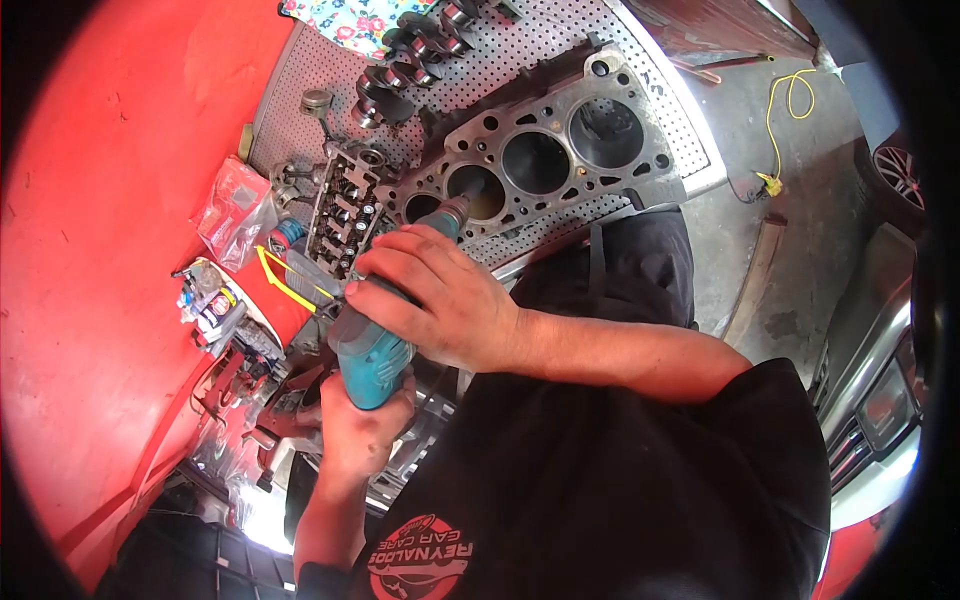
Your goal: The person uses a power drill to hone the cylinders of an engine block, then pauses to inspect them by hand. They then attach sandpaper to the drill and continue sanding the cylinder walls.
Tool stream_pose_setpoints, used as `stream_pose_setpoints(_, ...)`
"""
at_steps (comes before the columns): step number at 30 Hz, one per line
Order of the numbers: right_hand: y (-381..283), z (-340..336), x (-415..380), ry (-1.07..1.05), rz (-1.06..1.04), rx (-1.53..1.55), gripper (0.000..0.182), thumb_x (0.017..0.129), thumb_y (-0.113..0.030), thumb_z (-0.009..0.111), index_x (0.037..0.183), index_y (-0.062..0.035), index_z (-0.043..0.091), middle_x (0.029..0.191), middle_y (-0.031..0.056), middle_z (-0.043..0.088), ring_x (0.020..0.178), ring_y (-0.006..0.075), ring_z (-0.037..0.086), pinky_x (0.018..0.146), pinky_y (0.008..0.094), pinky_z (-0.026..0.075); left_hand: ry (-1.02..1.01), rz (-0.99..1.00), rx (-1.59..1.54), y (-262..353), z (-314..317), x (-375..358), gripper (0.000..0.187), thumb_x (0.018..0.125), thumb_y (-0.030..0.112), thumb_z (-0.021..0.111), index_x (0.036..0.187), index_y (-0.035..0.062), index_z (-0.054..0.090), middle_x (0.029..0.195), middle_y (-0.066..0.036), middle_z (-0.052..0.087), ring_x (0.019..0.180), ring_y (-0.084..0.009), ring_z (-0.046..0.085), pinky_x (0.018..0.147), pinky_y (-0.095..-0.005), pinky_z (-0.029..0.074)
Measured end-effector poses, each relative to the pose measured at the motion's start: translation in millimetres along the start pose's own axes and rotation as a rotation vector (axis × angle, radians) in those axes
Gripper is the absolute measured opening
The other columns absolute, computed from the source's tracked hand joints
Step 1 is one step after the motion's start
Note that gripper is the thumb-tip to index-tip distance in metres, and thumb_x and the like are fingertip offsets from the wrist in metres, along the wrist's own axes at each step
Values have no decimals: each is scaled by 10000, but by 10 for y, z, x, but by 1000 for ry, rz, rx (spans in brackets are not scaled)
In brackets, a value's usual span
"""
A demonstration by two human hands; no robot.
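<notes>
My left hand (360, 425) is wrapped round the rear handle of a teal power drill (370, 360). Over the top of the drill's body lies my right hand (440, 295), its fingers curled around the housing. The drill's chuck points into one cylinder bore (476, 192) of an engine block (555, 150); whatever tool sits in the chuck is hard to make out. Brownish wetness shows on that bore's wall. Just left of the block is a cylinder head (345, 215) with its valve gear exposed.
The block rests on a perforated metal bench (540, 30). A crankshaft (405, 70), a piston (316, 102) and floral cloth (350, 22) lie farther back. Bottles (215, 305) and a plastic bag (235, 220) are at left. A yellow cord (772, 130) is on the floor; a car (880, 400) stands right.
</notes>
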State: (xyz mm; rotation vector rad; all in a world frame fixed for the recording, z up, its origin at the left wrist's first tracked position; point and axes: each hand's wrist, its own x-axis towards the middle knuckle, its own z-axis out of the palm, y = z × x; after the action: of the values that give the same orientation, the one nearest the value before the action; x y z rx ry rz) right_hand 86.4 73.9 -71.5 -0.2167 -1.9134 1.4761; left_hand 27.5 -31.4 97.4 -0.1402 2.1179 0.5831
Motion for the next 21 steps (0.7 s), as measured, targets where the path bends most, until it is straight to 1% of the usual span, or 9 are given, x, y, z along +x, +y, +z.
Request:
stream_pose_setpoints(3, 46, 17, -22, 12, 23, 63, 621, 743, -92, 720, 1347, -93, 574, 1261, 150, 606, 1161, 386, 629, 1011, 546, 530, -6, -22, -2, -34, 4, 73, 121, 840, 6, 697, 957, -11, 720, 846, -2, 689, 744, -86, 613, 658, -274, 493)
stream_pose_setpoints(6, 96, 13, -47, 5, 9, 41, 628, 741, -96, 728, 1349, -93, 571, 1265, 151, 606, 1169, 390, 629, 1016, 550, 528, 1, -27, -3, -64, 41, 103, 125, 842, 15, 698, 962, -12, 720, 848, -4, 689, 744, -82, 611, 660, -269, 491)
stream_pose_setpoints(9, 111, -9, -44, -2, 18, 48, 632, 744, -87, 734, 1354, -97, 567, 1264, 153, 607, 1168, 392, 630, 1022, 553, 524, 11, -30, -8, -70, 78, 128, 120, 843, 17, 705, 960, -12, 716, 838, -3, 683, 731, -75, 602, 653, -265, 485)
stream_pose_setpoints(11, 136, 6, -65, -13, 18, 29, 598, 794, -137, 683, 1379, -116, 559, 1260, 150, 592, 1183, 377, 614, 1072, 540, 495, 36, 2, 0, -89, 107, 142, 108, 848, 19, 710, 952, -9, 712, 819, 0, 675, 705, -71, 592, 631, -264, 476)
stream_pose_setpoints(12, 149, 12, -81, -19, 19, 19, 583, 820, -162, 657, 1392, -125, 555, 1258, 148, 584, 1191, 370, 606, 1097, 534, 480, 25, -16, -8, -90, 106, 151, 99, 850, 19, 711, 946, -7, 709, 808, 2, 670, 688, -70, 584, 617, -265, 469)
stream_pose_setpoints(18, 195, 20, -110, -23, 13, 23, 568, 825, -162, 649, 1384, -117, 559, 1249, 150, 587, 1180, 369, 609, 1089, 531, 484, 16, -67, -59, -117, 145, 168, 66, 865, 29, 716, 923, 1, 698, 752, 18, 643, 624, -64, 552, 559, -268, 435)
stream_pose_setpoints(21, 206, -1, -106, -18, 19, 69, 685, 717, -39, 750, 1368, -103, 548, 1283, 152, 593, 1166, 393, 626, 1039, 565, 510, 21, -55, -62, -113, 166, 184, 65, 870, 33, 717, 923, 1, 697, 750, 21, 639, 627, -63, 553, 561, -267, 434)
